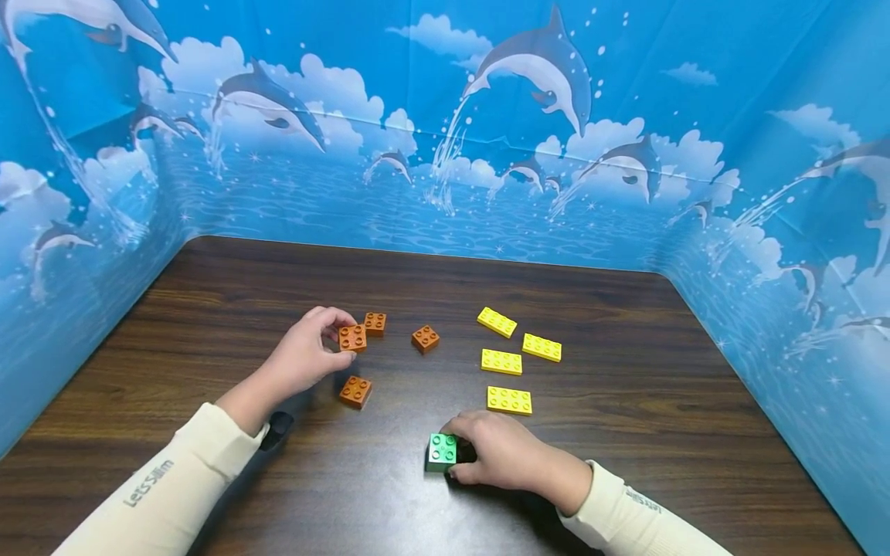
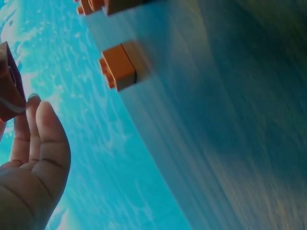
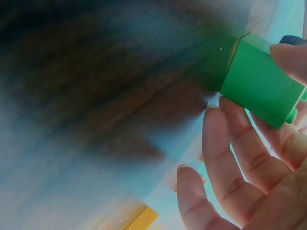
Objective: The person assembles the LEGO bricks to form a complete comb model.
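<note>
The left hand [image 1: 302, 355] pinches an orange block [image 1: 352, 338] between curved fingers and thumb, lifted over the table [image 1: 278, 494], near three loose orange blocks [image 1: 356, 391]. The right hand [image 1: 497, 449], its thumb and fingers parted by a green block [image 1: 442, 452], grips that block at the tabletop, on the near side of four yellow blocks [image 1: 509, 400].

A bright blue backdrop [image 1: 445, 224] fills the upper part of the head view and runs down both sides, faintly creased. Grey-and-white dolphins [image 1: 541, 58] leap across it among white clouds [image 1: 337, 89], above rippling printed water [image 1: 313, 201]. Below spreads a dark brown table [image 1: 660, 401] with streaky wood grain, its two far corners rounded. Light leaves a pale sheen [image 1: 368, 494] on the tabletop at lower centre.
</note>
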The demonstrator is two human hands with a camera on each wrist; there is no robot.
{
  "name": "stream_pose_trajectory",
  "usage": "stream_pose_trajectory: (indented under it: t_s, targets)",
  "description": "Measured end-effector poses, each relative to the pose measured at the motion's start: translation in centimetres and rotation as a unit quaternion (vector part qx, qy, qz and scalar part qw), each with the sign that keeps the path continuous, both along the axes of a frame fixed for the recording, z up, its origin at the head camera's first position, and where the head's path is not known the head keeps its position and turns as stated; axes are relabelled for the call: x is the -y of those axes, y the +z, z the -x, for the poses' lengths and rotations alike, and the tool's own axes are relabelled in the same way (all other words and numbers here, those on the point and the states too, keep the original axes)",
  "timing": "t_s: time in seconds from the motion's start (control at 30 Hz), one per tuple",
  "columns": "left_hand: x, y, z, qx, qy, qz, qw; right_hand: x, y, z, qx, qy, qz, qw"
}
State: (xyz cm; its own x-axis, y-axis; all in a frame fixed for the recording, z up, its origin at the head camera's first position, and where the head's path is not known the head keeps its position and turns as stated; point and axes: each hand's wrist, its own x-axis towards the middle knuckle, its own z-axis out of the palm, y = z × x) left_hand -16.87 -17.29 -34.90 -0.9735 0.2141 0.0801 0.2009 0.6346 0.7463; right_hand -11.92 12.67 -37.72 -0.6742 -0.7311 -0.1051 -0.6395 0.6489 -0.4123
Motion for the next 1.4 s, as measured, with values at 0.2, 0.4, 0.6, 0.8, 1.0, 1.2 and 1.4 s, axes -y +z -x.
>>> stream_pose_trajectory:
  t_s: [0.2, 0.4, 0.6, 0.8, 1.0, 1.2, 1.4]
  targets:
    - [-1.2, 0.3, -0.7, -0.006, -0.012, -0.006, 0.9999, 0.2, 0.3, 0.0, 0.009, -0.004, -0.001, 1.0]
    - [-2.4, 0.5, -1.6, -0.008, -0.023, -0.009, 0.9997, 0.4, 0.4, 0.0, 0.016, -0.006, -0.01, 0.9998]
    - [-3.5, 0.5, -2.3, -0.021, -0.036, -0.006, 0.9991, 0.5, 0.3, 0.0, 0.014, -0.003, -0.015, 0.9998]
    - [-4.5, 0.4, -3.2, -0.031, -0.046, -0.007, 0.9984, 0.5, 0.3, 0.1, -0.009, 0.008, -0.016, 0.9998]
    - [-5.7, 0.6, -4.1, -0.034, -0.063, -0.013, 0.9973, 0.7, 0.5, 0.1, -0.001, 0.009, -0.02, 0.9998]
    - [-6.6, 0.7, -4.7, -0.027, -0.076, -0.015, 0.9966, 0.7, 0.6, 0.2, 0.003, 0.006, -0.028, 0.9996]
    - [-7.3, 0.4, -5.3, -0.021, -0.087, -0.02, 0.9958, 0.7, 0.5, 0.3, -0.001, 0.009, -0.031, 0.9995]
